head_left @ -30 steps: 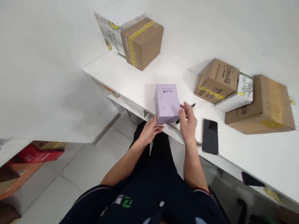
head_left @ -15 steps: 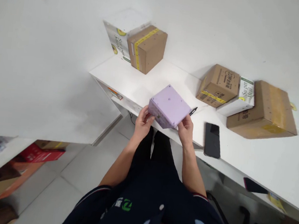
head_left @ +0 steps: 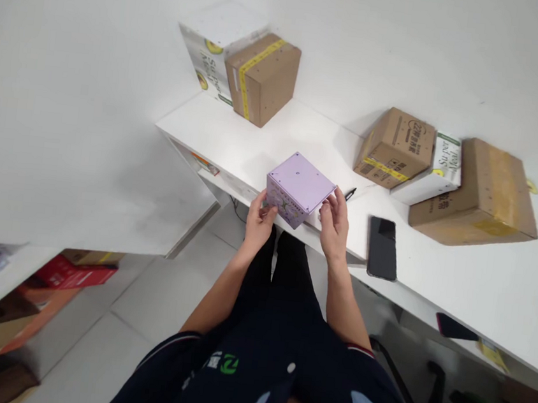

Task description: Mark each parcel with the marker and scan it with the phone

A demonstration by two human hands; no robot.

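While the left hand (head_left: 259,223) pinches the purple box (head_left: 302,182) at its left side, the right hand (head_left: 336,228) curls by its right corner, whether clamped I cannot tell. The purple box is over the front edge of the desk (head_left: 200,120), near the pen (head_left: 350,195).

Black phone (head_left: 382,249), yellow-taped brown carton (head_left: 277,71)

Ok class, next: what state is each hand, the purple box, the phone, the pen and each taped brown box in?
Purple box: held, no open flap showing
Left hand: gripping its left side
Right hand: fingers at its right edge, grip unclear
Phone: flat, screen dark
Pen: lying, partly hidden
Left brown box: yellow-taped
Middle brown box: yellow-taped
Right brown box: taped
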